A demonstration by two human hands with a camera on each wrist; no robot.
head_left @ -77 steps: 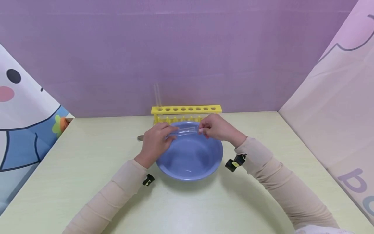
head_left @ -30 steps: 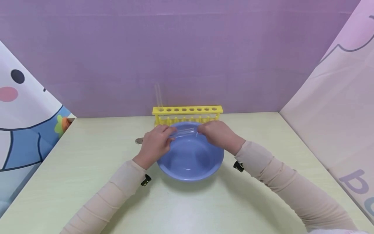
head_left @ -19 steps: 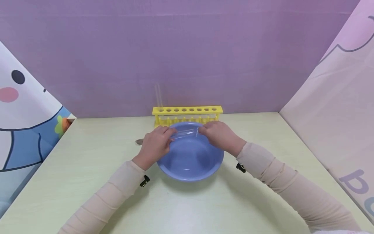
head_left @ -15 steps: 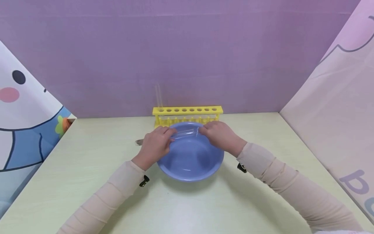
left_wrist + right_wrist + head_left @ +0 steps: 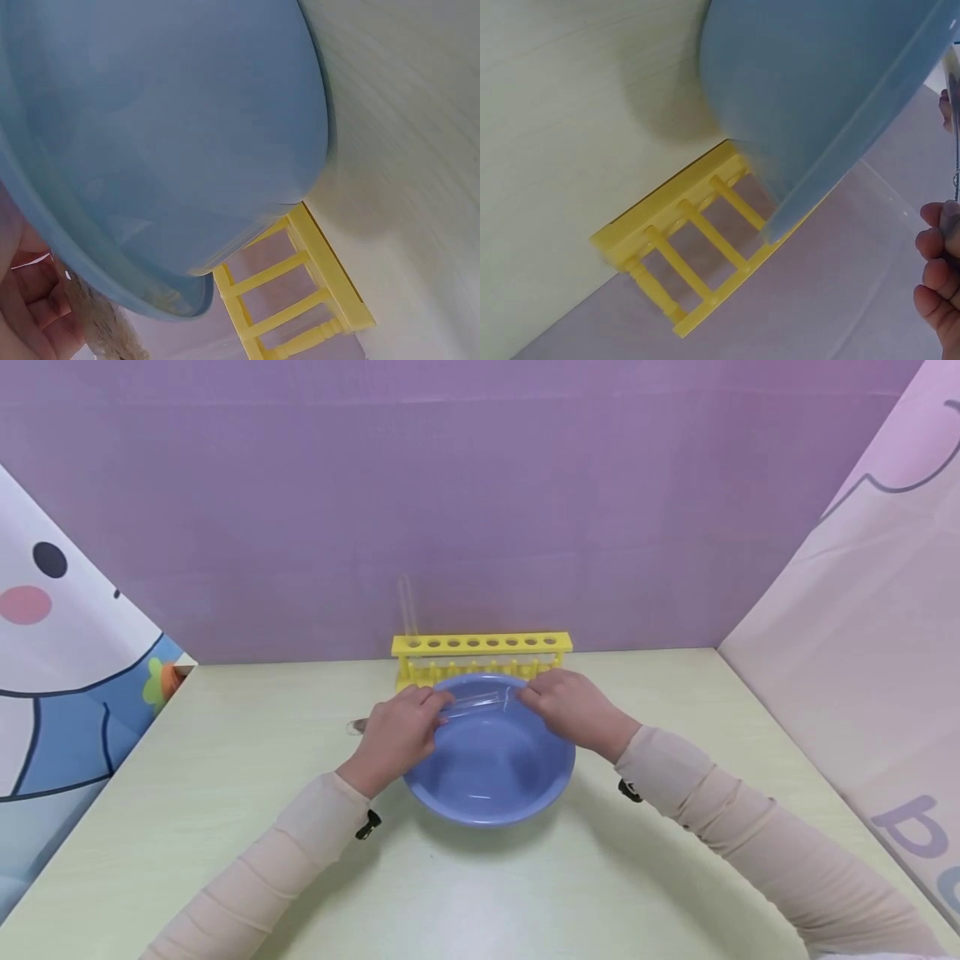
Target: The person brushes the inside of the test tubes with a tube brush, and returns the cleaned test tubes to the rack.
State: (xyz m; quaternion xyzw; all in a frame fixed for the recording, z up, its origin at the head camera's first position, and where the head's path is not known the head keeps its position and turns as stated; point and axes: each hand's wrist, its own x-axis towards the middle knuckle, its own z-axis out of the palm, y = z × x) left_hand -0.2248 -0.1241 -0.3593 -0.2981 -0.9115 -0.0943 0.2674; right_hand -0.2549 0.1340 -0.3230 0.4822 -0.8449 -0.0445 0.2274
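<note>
Over the blue bowl (image 5: 487, 777), I hold a clear tube (image 5: 478, 701) with a brush (image 5: 101, 322) in it.
Nearest me is the bench (image 5: 480, 893), with the bowl standing on it. Above the bowl's far part, my left hand (image 5: 397, 731) grips the tube, which lies sideways; brown bristles show at the end past my hand. My right hand (image 5: 576, 712), fingers curled, pinches the brush's thin wire. Just behind the bowl stands a yellow rack (image 5: 482, 644), a second tube (image 5: 407, 606) leaning slightly in its leftmost hole, before a purple backdrop (image 5: 480, 510).
</note>
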